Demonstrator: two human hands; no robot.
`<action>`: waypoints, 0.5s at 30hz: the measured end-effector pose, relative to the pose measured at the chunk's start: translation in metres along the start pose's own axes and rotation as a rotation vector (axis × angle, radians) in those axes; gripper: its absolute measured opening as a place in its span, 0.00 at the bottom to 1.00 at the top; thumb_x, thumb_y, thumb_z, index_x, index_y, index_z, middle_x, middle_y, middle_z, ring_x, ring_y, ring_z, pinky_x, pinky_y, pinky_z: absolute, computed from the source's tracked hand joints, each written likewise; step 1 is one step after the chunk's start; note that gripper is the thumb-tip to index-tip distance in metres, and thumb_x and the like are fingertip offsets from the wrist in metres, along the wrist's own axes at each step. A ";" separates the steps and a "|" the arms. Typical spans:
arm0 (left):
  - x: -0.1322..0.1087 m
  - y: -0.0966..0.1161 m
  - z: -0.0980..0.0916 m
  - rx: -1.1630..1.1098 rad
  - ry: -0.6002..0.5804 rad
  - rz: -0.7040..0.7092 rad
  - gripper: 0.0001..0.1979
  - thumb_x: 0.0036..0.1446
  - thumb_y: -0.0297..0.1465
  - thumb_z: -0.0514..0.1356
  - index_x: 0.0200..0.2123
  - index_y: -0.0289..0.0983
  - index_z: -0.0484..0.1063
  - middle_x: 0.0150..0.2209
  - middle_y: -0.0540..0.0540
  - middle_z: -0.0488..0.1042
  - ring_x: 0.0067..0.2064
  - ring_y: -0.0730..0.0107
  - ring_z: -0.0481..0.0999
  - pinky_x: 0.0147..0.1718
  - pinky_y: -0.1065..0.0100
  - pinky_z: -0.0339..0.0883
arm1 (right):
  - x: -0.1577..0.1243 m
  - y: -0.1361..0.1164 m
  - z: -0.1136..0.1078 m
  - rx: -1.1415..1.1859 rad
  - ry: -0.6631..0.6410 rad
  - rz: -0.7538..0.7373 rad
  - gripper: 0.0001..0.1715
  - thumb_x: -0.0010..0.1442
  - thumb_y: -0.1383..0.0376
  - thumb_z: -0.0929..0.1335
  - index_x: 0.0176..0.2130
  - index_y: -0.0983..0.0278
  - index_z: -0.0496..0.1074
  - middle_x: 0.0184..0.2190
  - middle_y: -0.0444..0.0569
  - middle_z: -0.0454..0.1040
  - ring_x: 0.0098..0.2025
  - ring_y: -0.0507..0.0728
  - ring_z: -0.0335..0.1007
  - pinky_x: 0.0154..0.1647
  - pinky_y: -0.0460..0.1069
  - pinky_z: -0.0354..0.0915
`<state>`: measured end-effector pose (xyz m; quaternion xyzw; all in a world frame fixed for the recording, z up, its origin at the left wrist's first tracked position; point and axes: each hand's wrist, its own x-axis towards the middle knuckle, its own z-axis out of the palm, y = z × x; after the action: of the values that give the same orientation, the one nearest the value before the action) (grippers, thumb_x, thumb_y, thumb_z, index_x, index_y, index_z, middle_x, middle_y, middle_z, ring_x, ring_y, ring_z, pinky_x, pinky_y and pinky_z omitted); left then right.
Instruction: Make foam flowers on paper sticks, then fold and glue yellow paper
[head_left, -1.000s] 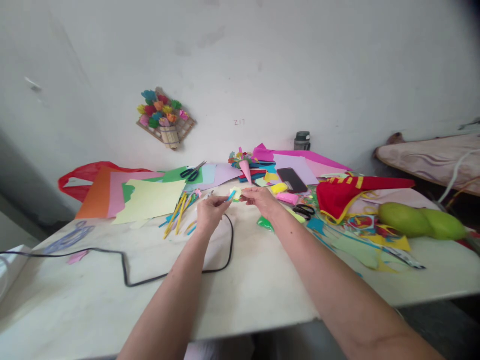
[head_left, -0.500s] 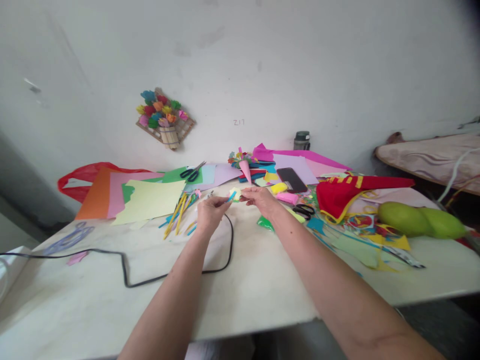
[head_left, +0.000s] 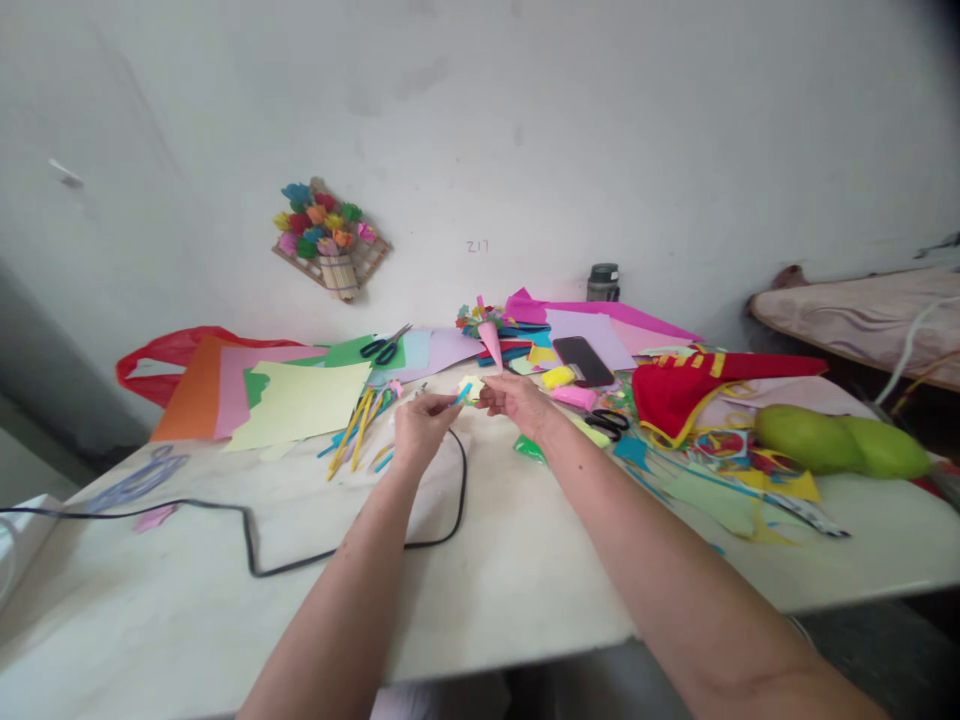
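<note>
Over the middle of the table, my left hand [head_left: 426,425] is closed, pinching a thin blue paper strip [head_left: 464,393]. The strip meets a small pale yellow paper piece [head_left: 474,388], whose exact shape is too small to make out. My right hand [head_left: 516,400] is closed too, its fingertips on the right edge of that yellow piece. Just beyond the hands lies a pink paper cone [head_left: 490,342] with a bunch of coloured paper bits at its wide end. Rolled paper sticks [head_left: 352,430], yellow and blue, lie left of my left hand.
Coloured paper sheets [head_left: 300,405] and scissors [head_left: 385,347] lie at the back left. A black cable [head_left: 300,562] loops across the table [head_left: 525,590]. To the right are a phone [head_left: 583,360], more scissors [head_left: 609,423], a red cloth [head_left: 675,395], paper scraps and green fruit [head_left: 840,440].
My right fingers have shifted slightly around the edge of the pale yellow piece, which is turned a little. My left hand has stayed almost still.
</note>
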<state>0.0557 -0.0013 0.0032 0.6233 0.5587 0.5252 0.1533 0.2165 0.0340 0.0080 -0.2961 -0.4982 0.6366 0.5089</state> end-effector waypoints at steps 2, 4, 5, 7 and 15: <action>0.000 -0.001 0.000 0.006 0.015 0.016 0.12 0.40 0.36 0.62 0.30 0.37 0.78 0.16 0.52 0.69 0.18 0.77 0.63 0.17 0.75 0.54 | 0.000 0.000 0.001 -0.018 -0.013 0.021 0.11 0.48 0.60 0.67 0.26 0.66 0.69 0.24 0.48 0.74 0.26 0.53 0.71 0.24 0.45 0.58; 0.000 -0.001 0.001 0.029 0.029 0.039 0.12 0.41 0.36 0.61 0.30 0.38 0.78 0.17 0.52 0.70 0.19 0.77 0.64 0.18 0.74 0.54 | 0.001 0.002 0.001 -0.039 -0.014 0.037 0.12 0.48 0.59 0.67 0.25 0.67 0.69 0.24 0.49 0.74 0.26 0.53 0.71 0.23 0.45 0.57; -0.001 0.000 0.001 0.046 0.037 0.052 0.11 0.41 0.36 0.61 0.30 0.38 0.78 0.17 0.52 0.70 0.19 0.77 0.64 0.18 0.74 0.54 | 0.002 0.002 0.000 -0.046 -0.011 0.041 0.13 0.48 0.58 0.68 0.25 0.67 0.69 0.24 0.49 0.74 0.26 0.53 0.71 0.23 0.44 0.57; -0.001 0.001 0.001 0.086 0.055 0.083 0.10 0.42 0.35 0.61 0.29 0.38 0.78 0.19 0.52 0.71 0.20 0.76 0.65 0.20 0.74 0.55 | 0.003 0.005 0.000 -0.050 -0.006 0.044 0.13 0.48 0.58 0.68 0.26 0.66 0.69 0.24 0.48 0.74 0.27 0.52 0.71 0.23 0.44 0.56; -0.002 -0.001 0.001 0.182 0.063 0.211 0.09 0.44 0.33 0.60 0.29 0.39 0.78 0.21 0.51 0.72 0.23 0.75 0.66 0.27 0.72 0.58 | 0.005 0.010 -0.004 -0.044 -0.019 0.017 0.08 0.44 0.64 0.67 0.28 0.66 0.70 0.26 0.45 0.73 0.30 0.52 0.71 0.25 0.44 0.56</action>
<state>0.0567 -0.0020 0.0015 0.6732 0.5399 0.5047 0.0225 0.2146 0.0403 -0.0021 -0.3055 -0.5143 0.6324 0.4922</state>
